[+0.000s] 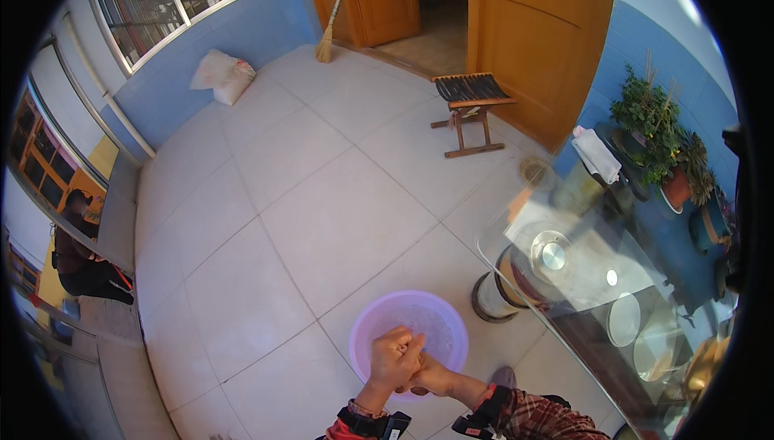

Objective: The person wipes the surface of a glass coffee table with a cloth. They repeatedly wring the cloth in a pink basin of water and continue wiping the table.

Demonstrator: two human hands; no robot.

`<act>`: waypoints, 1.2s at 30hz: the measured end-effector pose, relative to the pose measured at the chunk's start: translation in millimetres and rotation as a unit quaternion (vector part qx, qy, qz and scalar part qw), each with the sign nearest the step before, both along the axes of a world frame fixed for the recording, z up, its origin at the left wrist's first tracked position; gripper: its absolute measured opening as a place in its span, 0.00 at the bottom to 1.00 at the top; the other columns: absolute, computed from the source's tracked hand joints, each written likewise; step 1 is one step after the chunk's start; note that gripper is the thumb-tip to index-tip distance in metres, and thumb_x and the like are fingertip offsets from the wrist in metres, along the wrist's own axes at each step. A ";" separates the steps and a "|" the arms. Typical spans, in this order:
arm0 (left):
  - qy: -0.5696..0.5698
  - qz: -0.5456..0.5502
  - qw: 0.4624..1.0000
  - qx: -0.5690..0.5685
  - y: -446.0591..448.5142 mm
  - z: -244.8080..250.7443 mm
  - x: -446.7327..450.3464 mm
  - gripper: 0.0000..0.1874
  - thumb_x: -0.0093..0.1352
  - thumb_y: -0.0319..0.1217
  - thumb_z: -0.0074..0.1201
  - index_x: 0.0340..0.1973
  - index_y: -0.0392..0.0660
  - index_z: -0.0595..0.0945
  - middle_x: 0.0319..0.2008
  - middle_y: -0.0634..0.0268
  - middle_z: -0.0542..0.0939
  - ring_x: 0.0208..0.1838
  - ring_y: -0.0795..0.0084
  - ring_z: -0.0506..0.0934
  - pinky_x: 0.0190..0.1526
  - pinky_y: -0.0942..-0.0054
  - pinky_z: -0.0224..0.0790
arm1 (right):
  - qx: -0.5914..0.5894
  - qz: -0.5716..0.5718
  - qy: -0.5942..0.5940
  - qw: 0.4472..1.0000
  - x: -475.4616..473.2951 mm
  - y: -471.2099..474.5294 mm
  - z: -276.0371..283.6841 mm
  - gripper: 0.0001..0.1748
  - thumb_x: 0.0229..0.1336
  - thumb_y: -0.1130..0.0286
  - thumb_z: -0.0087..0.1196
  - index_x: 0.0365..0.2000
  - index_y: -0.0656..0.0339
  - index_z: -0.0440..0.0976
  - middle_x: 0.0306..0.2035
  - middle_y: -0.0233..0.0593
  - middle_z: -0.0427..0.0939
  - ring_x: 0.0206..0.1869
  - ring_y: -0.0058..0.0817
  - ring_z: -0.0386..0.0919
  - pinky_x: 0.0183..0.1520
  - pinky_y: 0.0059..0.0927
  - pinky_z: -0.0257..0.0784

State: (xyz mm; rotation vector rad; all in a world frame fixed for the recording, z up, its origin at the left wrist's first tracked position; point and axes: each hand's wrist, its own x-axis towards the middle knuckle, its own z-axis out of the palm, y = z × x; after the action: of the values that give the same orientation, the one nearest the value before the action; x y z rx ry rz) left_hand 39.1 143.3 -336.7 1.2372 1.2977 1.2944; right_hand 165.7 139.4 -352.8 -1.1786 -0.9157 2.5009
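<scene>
A lilac plastic basin (361, 322) holding sudsy water stands on the tiled floor at the bottom centre. Over it my left hand (393, 356) is closed, its fingers curled and pressed against my right hand (432, 373). The two hands meet above the basin's near side. Whatever may lie between them is hidden; a bit of blue shows just behind the knuckles, too small to name. Black straps circle both wrists over plaid sleeves.
A glass-topped table (580, 295) stands at the right, near potted plants (647, 119). Farther off are a folding stool (474, 116), a straw broom (325, 44) and a white sack (227, 77). Another person (78, 246) is beyond the glass at the left.
</scene>
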 end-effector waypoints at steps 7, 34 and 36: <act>0.006 -0.008 1.000 -0.023 -2.5 9.8 -4.3 0.20 0.67 0.27 0.59 0.16 0.35 0.69 0.14 0.61 0.65 0.17 0.70 0.61 0.20 0.67 0.52 | -0.038 0.002 0.045 0.998 -0.2 -2.6 2.0 0.15 0.45 0.82 0.65 0.18 0.55 0.68 0.13 0.24 0.63 0.12 0.15 0.57 0.17 0.23 0.47; -0.237 0.063 0.967 -0.072 -23.5 16.9 -28.2 0.29 0.68 0.24 0.56 0.62 0.42 0.63 0.51 0.56 0.74 0.49 0.68 0.77 0.40 0.72 0.77 | 0.307 -0.176 -0.085 0.932 35.0 23.2 48.5 0.25 0.59 0.76 0.63 0.55 0.66 0.67 0.48 0.41 0.78 0.47 0.22 0.78 0.48 0.26 0.77; -0.126 0.039 0.986 -0.104 -27.2 14.8 -27.3 0.32 0.66 0.27 0.62 0.64 0.42 0.64 0.46 0.57 0.77 0.45 0.72 0.78 0.35 0.74 0.76 | 0.370 -0.170 -0.138 0.903 37.6 21.3 53.2 0.27 0.57 0.76 0.64 0.55 0.66 0.67 0.48 0.42 0.78 0.48 0.25 0.79 0.49 0.27 0.76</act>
State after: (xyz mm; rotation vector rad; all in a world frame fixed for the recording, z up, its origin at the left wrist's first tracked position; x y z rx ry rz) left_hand 11.8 116.1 -321.9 0.8557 1.2698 1.2877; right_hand 203.2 160.7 -299.6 -1.2705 -1.4086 1.4993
